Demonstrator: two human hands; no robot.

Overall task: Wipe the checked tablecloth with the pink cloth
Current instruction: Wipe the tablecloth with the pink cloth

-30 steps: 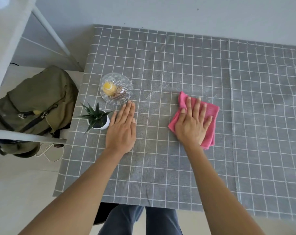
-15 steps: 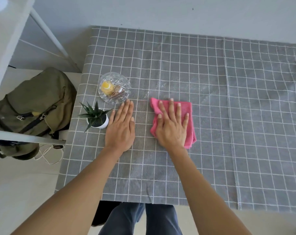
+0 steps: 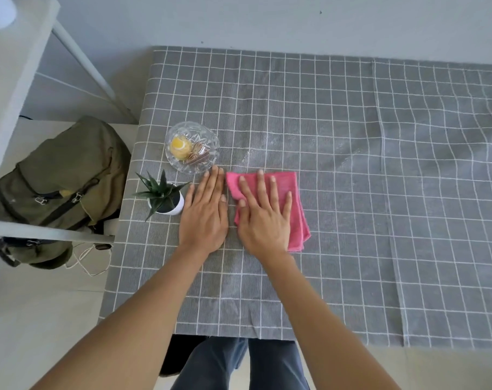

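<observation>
Cloth, pink (image 3: 291,190): I see it folded and lying flat on the checked tablecloth (image 3: 351,164), in the left-centre part of the surface, on the near side of a faint pale smear on the fabric (image 3: 267,147).

Right hand (image 3: 263,220): I see it palm down on the pink cloth, covering most of its left half. The fingers (image 3: 260,187) are straight and slightly spread, pressing the cloth flat; they do not curl round it.

Left hand (image 3: 205,218): I see it palm down directly on the checked tablecloth, just beside the right hand, its thumb almost touching the edge of the pink cloth. Its fingers are straight and held together, holding nothing.

Adjacent items: a cut-glass bowl (image 3: 192,147) stands just beyond the left fingertips, with a yellow object and some brown pieces inside. A small spiky plant in a white pot (image 3: 166,198) stands just left of the left hand, near the left edge of the surface.

Surroundings: an olive-green backpack (image 3: 61,181) rests on the floor left of the surface, partly behind a white frame (image 3: 47,235). The person's dark trousers (image 3: 239,364) show below the near edge.
</observation>
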